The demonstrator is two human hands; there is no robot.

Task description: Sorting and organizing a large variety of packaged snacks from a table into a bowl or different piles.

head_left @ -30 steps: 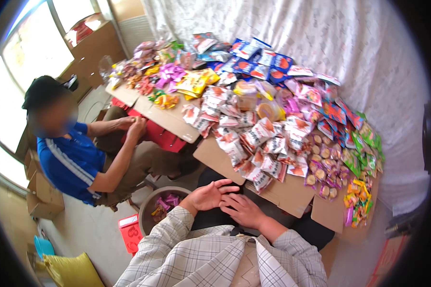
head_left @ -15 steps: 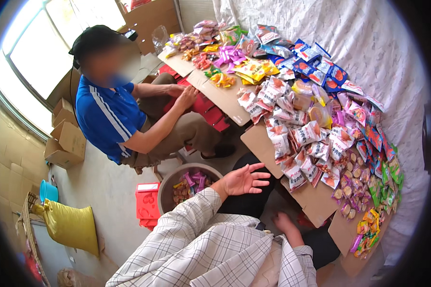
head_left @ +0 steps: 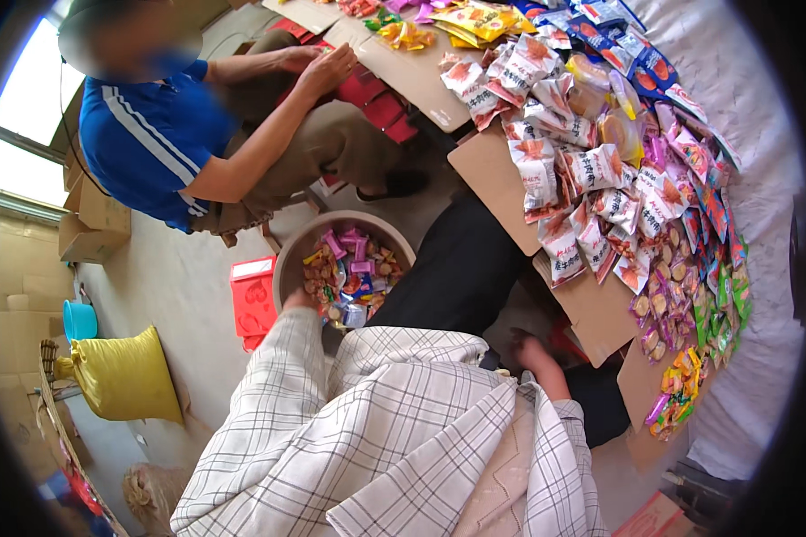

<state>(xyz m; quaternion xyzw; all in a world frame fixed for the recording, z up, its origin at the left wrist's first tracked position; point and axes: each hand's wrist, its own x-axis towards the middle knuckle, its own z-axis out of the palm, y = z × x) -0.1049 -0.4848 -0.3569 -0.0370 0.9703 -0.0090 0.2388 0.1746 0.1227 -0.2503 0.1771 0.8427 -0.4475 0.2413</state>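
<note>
At the near-left rim of a round grey-brown basin [head_left: 288, 259] is my left hand [head_left: 299, 301]. It is small in view and blurred, so its fingers do not show clearly. Mixed wrapped candies [head_left: 360, 268] lie inside the basin, purple, yellow, red and blue among them. My right hand [head_left: 535, 354] is low beside my dark trouser leg, below the cardboard-covered table [head_left: 497, 174]; its fingers are dark and indistinct. White-and-red snack packets [head_left: 591, 170] are heaped on the table in front of me, and purple-wrapped candies [head_left: 663, 304] lie to their right.
Across to the left sits a person in a blue shirt [head_left: 143, 143], hands together by the table. Red boxes [head_left: 254, 300] stand left of the basin. A yellow sack [head_left: 127, 371], a turquoise bucket [head_left: 79, 319] and a cardboard box [head_left: 94, 224] are farther left.
My left hand has gone from raised with fingers spread over my lap to the basin's near-left rim. The view has shifted, showing more of the basin. My right hand stays low.
</note>
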